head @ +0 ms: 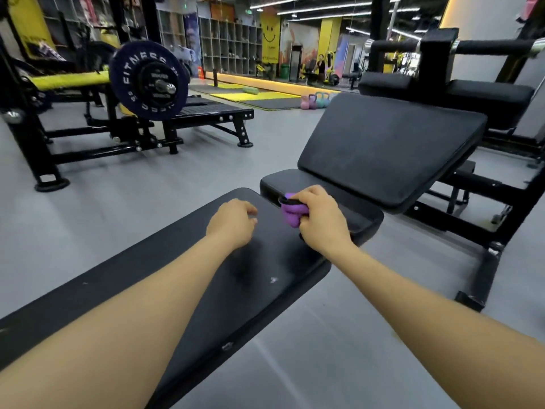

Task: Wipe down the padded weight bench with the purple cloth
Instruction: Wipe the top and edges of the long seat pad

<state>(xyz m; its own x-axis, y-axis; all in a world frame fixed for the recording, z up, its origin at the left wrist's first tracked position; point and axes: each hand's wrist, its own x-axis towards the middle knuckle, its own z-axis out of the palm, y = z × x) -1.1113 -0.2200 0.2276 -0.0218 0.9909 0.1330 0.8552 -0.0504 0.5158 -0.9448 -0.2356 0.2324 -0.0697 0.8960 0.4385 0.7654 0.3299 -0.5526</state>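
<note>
The padded weight bench [206, 278] under my arms looks like smooth black vinyl, matt, with dusty smears and a small white scuff. The purple cloth [290, 212] in my right hand [320, 219] is soft, fuzzy fabric. At 10 o'clock, the barbell end [168, 87] is shiny metal.

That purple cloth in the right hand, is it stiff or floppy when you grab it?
Probably floppy: the purple cloth bunches into soft folds inside the right hand. Likely light too, since curled fingers alone hold it.
</note>
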